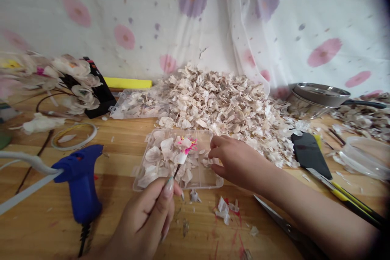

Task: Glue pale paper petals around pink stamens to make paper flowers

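My left hand (158, 207) pinches the dark thin stem of a handmade flower (184, 152), which has a white wrapped base, a pale petal and pink and yellow stamens. The flower head is upright above a clear plastic compartment box (217, 183) filled with loose whitish petals (154, 154). Over the right end of that box is my right hand (221, 156), its fingers curved and the thumb apart from them. Nothing shows between those fingers, though the fingertips are partly turned away. A few petals lie beneath them in the box.
A blue glue gun (82, 187) with a glue stick stands at left. Behind the box rises a large petal heap (213, 97). Finished flowers (81, 85) are at far left. Scissors (283, 223), a yellow-black cutter (341, 195) and a pan (319, 93) are at right.
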A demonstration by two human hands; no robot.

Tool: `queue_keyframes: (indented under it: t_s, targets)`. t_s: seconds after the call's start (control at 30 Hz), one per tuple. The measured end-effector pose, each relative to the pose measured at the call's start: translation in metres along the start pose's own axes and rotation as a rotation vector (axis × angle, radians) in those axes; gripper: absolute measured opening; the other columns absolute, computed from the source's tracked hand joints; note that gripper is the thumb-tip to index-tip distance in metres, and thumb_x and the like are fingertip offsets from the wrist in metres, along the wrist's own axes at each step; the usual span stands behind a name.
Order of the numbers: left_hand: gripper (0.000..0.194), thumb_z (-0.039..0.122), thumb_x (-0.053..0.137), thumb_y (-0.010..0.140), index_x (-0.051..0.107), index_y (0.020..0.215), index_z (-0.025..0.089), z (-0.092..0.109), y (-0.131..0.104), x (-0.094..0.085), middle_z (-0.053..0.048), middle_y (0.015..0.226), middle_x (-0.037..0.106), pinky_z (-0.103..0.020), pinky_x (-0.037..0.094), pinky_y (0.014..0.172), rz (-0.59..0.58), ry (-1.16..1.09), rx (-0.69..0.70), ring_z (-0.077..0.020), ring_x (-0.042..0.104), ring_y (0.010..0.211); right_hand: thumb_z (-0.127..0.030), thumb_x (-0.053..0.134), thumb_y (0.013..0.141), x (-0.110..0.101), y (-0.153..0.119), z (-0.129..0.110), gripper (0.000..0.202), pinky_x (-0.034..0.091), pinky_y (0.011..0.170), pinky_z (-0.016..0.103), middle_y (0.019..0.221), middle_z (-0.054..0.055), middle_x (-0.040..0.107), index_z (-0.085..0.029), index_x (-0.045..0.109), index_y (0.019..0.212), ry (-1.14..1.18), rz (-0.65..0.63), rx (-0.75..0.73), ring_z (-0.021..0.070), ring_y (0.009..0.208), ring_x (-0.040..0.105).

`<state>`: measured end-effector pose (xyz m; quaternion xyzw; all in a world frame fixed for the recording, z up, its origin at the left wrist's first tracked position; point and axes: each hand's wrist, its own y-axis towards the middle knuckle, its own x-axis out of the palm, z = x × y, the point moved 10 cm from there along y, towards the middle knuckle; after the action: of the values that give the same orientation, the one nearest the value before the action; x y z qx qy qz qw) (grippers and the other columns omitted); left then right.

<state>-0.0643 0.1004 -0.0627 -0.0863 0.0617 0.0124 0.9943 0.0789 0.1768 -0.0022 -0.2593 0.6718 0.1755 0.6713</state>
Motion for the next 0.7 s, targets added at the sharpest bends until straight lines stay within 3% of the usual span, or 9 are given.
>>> queue_keyframes:
  t_s: [0.17,0.37,0.7]
  targets:
    - [0.049,0.067,0.043,0.087,0.057,0.080,0.020,-0.0011,0.0060,0.0089,0.007,0.045,0.040,-0.017,0.028,0.036,-0.132,-0.032,0.077,-0.0077,0.036,0.037,-0.014,0.058,0.084,0.0032,-0.0009,0.0000,0.013,0.041,0.067,0.030,0.091,0.007,0.064,-0.015,0.069,0.077,-0.060,-0.015,0.032,0.0198,0.081,0.062]
    - [0.044,0.061,0.044,0.090,0.059,0.081,0.020,-0.0044,0.0059,0.0060,0.007,0.045,0.043,-0.015,0.029,0.036,-0.102,-0.050,0.112,-0.0074,0.038,0.037,-0.013,0.057,0.087,0.0026,-0.0014,-0.0017,0.016,0.041,0.065,0.029,0.092,0.007,0.064,-0.015,0.068,0.077,-0.095,-0.029,0.046,0.0186,0.079,0.061]
    - [0.051,0.070,0.047,0.083,0.056,0.077,0.019,0.0012,0.0067,0.0088,0.007,0.044,0.041,-0.016,0.029,0.036,-0.118,-0.047,0.052,-0.0077,0.036,0.037,-0.010,0.057,0.087,-0.0026,-0.0001,-0.0025,0.021,0.040,0.065,0.028,0.088,0.008,0.066,-0.014,0.070,0.072,-0.067,0.012,0.023,0.0175,0.077,0.061]
